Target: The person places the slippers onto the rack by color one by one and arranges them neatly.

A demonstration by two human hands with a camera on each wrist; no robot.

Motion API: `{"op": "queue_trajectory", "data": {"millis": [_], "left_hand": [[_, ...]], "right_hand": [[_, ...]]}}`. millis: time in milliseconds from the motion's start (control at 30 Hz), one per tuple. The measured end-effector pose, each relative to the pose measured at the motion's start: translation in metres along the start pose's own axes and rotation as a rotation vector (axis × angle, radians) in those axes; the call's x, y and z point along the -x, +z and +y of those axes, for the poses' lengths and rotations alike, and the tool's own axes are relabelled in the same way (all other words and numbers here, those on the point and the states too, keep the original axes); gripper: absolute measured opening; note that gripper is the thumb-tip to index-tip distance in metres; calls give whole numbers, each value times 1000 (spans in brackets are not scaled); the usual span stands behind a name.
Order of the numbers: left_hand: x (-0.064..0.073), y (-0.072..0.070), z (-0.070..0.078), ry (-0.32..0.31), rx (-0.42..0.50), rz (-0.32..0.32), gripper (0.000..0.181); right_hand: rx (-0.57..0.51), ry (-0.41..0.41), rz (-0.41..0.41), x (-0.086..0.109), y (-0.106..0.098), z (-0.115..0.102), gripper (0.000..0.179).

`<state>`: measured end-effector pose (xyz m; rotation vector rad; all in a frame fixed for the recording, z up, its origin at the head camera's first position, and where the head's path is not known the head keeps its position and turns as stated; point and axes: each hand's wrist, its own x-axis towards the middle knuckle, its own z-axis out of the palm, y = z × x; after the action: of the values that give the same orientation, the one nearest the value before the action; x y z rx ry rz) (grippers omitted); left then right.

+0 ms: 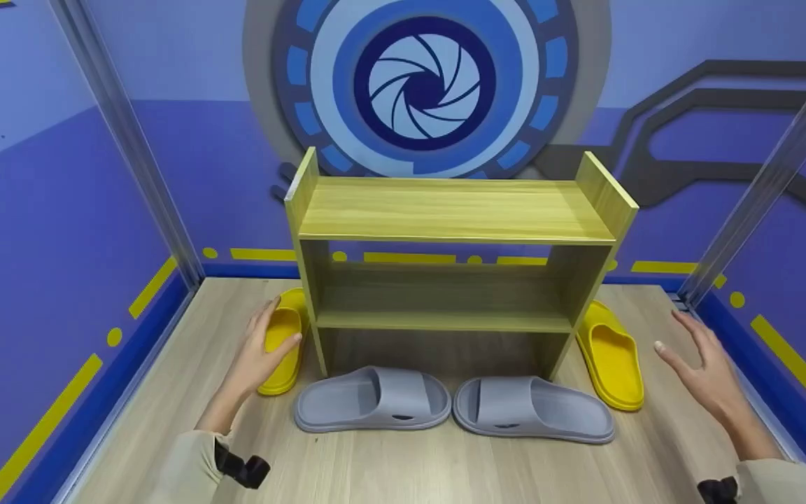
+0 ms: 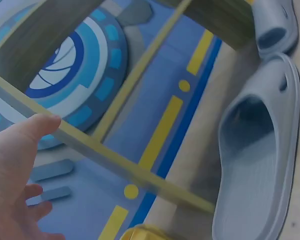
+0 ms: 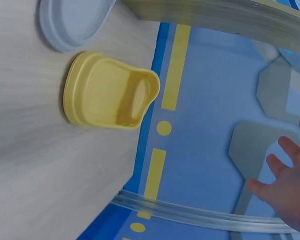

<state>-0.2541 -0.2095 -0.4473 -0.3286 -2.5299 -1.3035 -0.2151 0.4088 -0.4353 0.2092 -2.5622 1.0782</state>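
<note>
Over the yellow slipper (image 1: 283,332) at the left of the shelf, my left hand (image 1: 260,354) hangs with spread fingers and overlaps it in the head view. My right hand (image 1: 708,374) hovers to the right of the other yellow slipper (image 1: 614,360), fingers apart and nothing in them. Two grey slippers (image 1: 403,399) (image 1: 536,409) lie toe to toe in front of the wooden shelf (image 1: 455,210). In the left wrist view, the left thumb (image 2: 45,125) overlaps the shelf's side edge. The right wrist view shows the right hand (image 3: 290,185) apart from the yellow slipper (image 3: 110,90).
The shelf's upper boards bear nothing. Blue printed walls (image 1: 186,161) enclose the wooden tabletop (image 1: 375,469) at the back and sides. Metal posts (image 1: 130,140) stand at the back corners. Black straps with small devices (image 1: 242,467) sit on both wrists.
</note>
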Motion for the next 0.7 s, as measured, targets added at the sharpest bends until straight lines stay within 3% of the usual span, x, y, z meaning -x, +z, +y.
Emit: {"op": "queue_trajectory", "data": {"millis": [167,267,567,700], "left_hand": [[-3,1,12,-64,165,10,65],[-5,3,19,-78,230,0,64],[-16,15,26,-65,290,38,64],[-18,20,26,-59,318,50,62]], "right_hand": [[-134,-4,-12,-2,5,-4,58],[-158,-15,-28,-3,9,-6,55],[-224,7,-140,-2,32,-10,50],[-204,15,-176,0,45,-7,48]]}}
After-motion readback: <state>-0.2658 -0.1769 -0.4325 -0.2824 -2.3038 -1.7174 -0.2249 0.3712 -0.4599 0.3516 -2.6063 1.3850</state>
